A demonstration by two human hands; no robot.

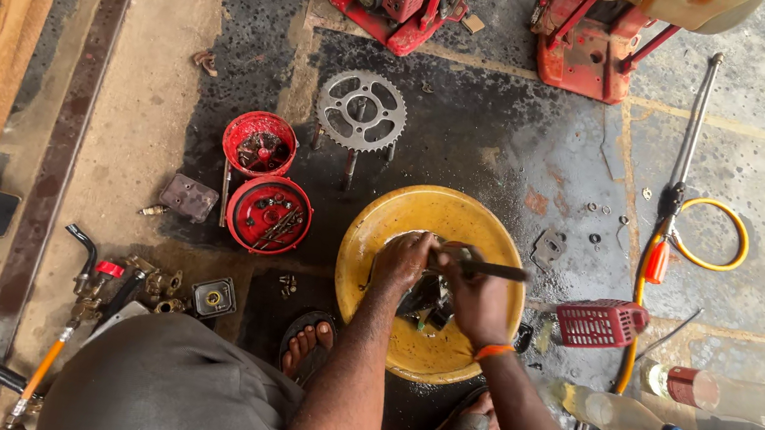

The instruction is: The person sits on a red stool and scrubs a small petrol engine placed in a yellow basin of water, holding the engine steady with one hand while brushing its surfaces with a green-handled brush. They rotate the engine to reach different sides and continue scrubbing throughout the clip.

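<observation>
Both my hands are over a yellow basin point(455, 213) on the oily floor. My left hand point(402, 260) grips a dark greasy engine part point(427, 302) held inside the basin. My right hand point(477, 303) is closed around a dark-handled tool point(487, 270), perhaps a brush, whose handle points right over the part. The lower side of the part is hidden by my hands.
Left of the basin stand two red round covers point(261, 144) point(269, 214) with small parts and a sprocket point(361, 110). A red plastic grille point(600, 323), a spray lance with an orange hose point(691, 130), and plastic bottles point(714, 393) lie right. Red machines point(399, 2) stand at the back.
</observation>
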